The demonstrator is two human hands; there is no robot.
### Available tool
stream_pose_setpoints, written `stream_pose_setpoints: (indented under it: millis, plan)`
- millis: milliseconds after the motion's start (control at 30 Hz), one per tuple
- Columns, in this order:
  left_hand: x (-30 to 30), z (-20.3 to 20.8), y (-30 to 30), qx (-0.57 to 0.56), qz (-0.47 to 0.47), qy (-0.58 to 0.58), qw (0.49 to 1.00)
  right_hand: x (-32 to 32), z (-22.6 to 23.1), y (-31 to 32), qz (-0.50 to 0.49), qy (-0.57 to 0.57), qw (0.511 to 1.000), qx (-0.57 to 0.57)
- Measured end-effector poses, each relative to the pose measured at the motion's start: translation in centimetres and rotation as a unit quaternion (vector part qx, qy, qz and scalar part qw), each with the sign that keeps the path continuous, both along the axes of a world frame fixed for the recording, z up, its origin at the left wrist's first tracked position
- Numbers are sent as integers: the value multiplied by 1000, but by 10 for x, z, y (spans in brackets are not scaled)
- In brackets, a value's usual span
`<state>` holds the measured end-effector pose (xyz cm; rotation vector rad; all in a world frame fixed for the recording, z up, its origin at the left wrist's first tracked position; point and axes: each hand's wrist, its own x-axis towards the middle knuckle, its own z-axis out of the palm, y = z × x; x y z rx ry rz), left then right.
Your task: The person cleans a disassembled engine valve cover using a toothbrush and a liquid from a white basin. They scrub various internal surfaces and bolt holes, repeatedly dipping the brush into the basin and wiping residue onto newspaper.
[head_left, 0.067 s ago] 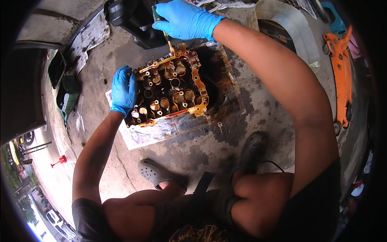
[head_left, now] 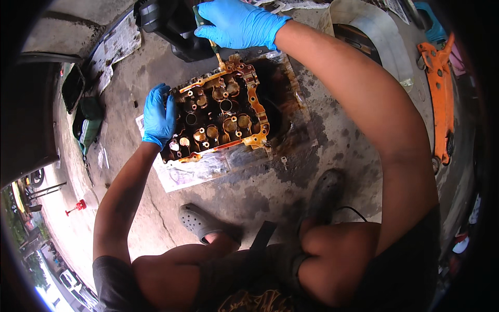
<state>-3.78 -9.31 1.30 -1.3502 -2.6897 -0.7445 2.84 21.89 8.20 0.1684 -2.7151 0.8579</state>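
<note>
An oily, amber-stained engine cylinder head point(head_left: 251, 99) lies on a paper-covered patch of floor in front of me. My left hand point(head_left: 159, 117), in a blue glove, is closed over its left end, the fingers bent round the edge. At the far side, my gloved right hand point(head_left: 236, 23) grips a slim green-handled brush point(head_left: 215, 48). Its yellowish tip touches the far edge of the cylinder head near the far right corner. Part of the brush's handle is hidden by the fingers. Round bores and bolt holes show across the oily upper face.
Oil-soaked newspaper point(head_left: 195, 171) lies beneath the cylinder head. A black plastic part point(head_left: 171, 31) sits just beyond it. An orange floor jack point(head_left: 438, 99) stands at the right, a pale curved sheet point(head_left: 374, 31) at the far right. A green container point(head_left: 88, 125) is at the left.
My right hand has shifted very slightly away from me and to the left, the brush with it. My left hand and the cylinder head look almost the same.
</note>
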Motion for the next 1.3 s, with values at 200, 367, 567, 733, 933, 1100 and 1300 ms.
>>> stream_pose_setpoints:
  millis: [200,367,567,733,933,1100,1300]
  plan:
    - [-5,-2,3,5,-4,21,1000,17,-9,-2,32,-41,993,102]
    - [-6,-3,1,-18,4,21,1000,22,-9,-8,88,-123,986,65]
    - [-5,-3,2,3,-2,16,1000,27,-9,-7,7,-33,998,58]
    - [-6,-4,2,26,-20,7,999,35,-23,-6,9,-21,995,93]
    - [-6,-4,3,13,-5,2,1000,30,-21,-9,25,-52,996,75]
    - [-6,-2,5,6,4,-25,1000,14,-16,-12,15,-10,997,-82]
    - [-4,-2,4,-6,13,-12,1000,18,-46,7,-88,-144,960,-224]
